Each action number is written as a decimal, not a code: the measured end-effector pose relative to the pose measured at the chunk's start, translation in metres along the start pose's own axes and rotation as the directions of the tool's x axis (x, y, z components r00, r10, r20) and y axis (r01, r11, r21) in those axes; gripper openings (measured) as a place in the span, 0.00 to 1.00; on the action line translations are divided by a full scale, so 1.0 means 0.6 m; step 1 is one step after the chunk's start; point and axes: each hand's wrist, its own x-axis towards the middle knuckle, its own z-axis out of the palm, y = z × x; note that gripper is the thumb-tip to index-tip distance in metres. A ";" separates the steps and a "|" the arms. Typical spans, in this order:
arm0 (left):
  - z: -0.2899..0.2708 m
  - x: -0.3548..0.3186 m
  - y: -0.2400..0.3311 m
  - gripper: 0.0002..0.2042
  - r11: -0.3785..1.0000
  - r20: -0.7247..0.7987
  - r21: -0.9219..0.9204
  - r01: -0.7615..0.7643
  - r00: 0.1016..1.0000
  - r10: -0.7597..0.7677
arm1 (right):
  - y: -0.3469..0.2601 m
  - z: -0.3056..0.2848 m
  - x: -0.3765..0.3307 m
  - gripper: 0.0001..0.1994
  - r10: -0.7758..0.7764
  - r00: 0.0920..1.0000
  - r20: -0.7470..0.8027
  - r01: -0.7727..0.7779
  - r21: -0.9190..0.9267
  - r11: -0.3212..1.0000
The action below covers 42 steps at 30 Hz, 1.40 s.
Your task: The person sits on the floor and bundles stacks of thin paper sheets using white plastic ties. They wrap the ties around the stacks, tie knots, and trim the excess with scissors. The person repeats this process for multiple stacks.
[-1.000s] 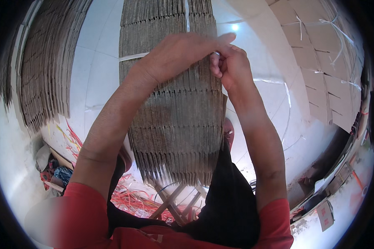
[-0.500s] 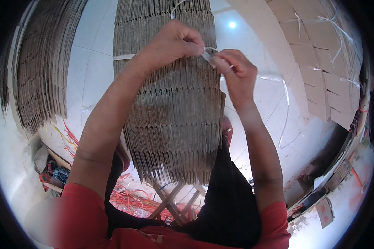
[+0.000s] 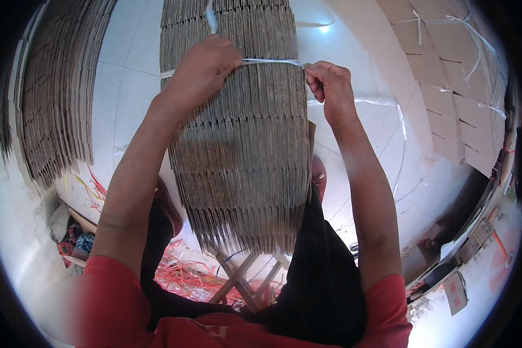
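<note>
A bundle of flattened corrugated cardboard sheets (image 3: 238, 145) stands on edge in the centre of the frame, running from the top edge down to just below the middle, where its lower end sits in front of the person's knees. A thin white plastic strap (image 3: 272, 61) crosses the bundle near the upper part of the frame, drawn taut between the two hands. The left hand (image 3: 200, 72) lies on the face of the bundle at upper centre-left, fingers curled closed over the strap; the strap's end rises above it toward the top edge. The right hand (image 3: 330, 84) is at the right edge of the bundle, upper centre-right, closed in a fist that pinches the other part of the strap. Both forearms come up from the lower edge, out of red sleeves (image 3: 107, 301). Below the bundle, at lower centre, the crossed legs of a wooden stand (image 3: 240, 281) show between the person's dark trousers (image 3: 322, 272). A tangle of red and orange strapping (image 3: 180, 275) lies on the floor at lower left. A second stack of cardboard sheets (image 3: 55, 110) fills the upper left of the frame, well apart from the held bundle. At the upper right, further strapped cardboard bundles (image 3: 446, 81) lie side by side, tied with white straps. The pale tiled floor (image 3: 130, 93) shows between the two stacks.
</note>
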 end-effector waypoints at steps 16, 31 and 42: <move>0.047 0.056 0.035 0.14 0.279 0.264 -0.888 0.366 0.901 -0.344 | -0.006 0.006 0.049 0.10 -0.099 0.962 0.254 -0.033 0.467 0.884; 0.065 0.019 0.007 0.13 0.791 -0.111 -0.601 0.115 0.968 -0.225 | -0.014 -0.020 0.062 0.09 -0.096 0.954 0.284 0.112 -0.038 0.993; 0.071 0.019 0.007 0.14 0.833 -0.104 -0.535 0.138 0.968 -0.227 | 0.007 -0.007 0.047 0.11 -0.230 0.935 0.271 0.138 0.321 0.937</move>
